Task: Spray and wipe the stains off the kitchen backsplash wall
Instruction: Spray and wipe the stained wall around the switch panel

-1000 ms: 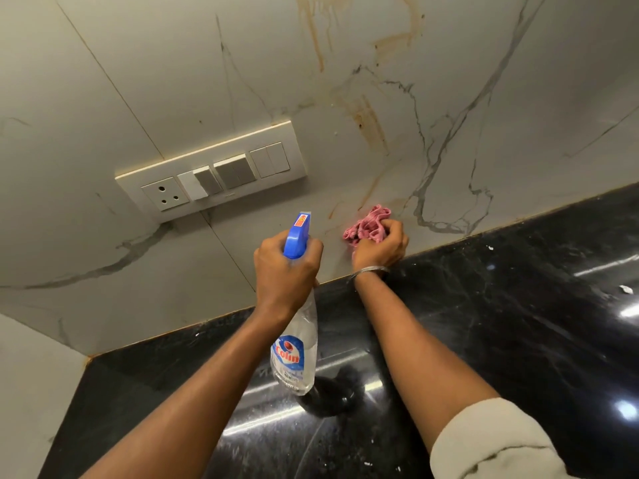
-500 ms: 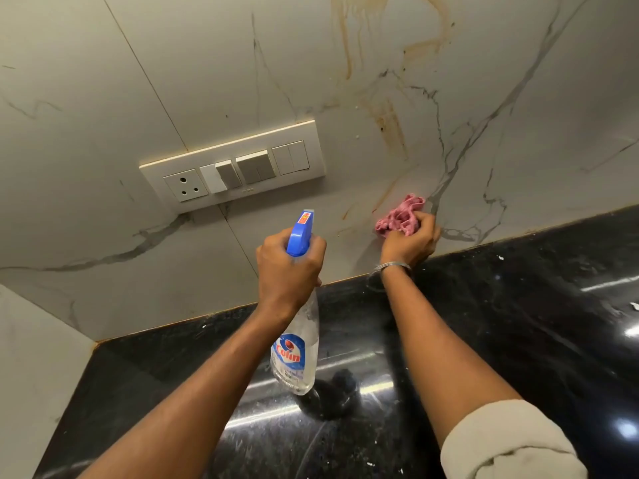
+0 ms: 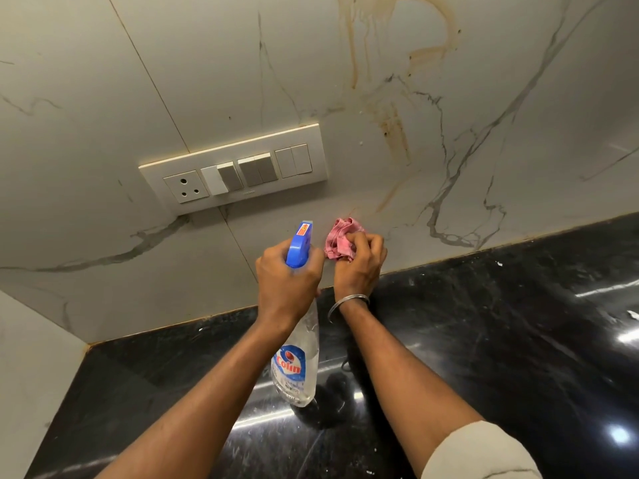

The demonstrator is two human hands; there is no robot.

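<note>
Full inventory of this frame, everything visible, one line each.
marble-look backsplash wall: 1, off-white, grey veins, background
glossy black stone countertop: 1, black, below wall
white switch-and-socket panel: 1, white and grey, on wall, left
brown stains: several streaks, brown, wall right of panel
crumpled pink cloth: 1, pink, against wall below stains
clear plastic spray bottle: 1, clear, blue trigger head, above countertop
metal bangle: 1, silver, right wrist
rolled sleeve: 1, cream, right arm
left hand: 1, grips bottle
right hand: 1, holds cloth
</note>
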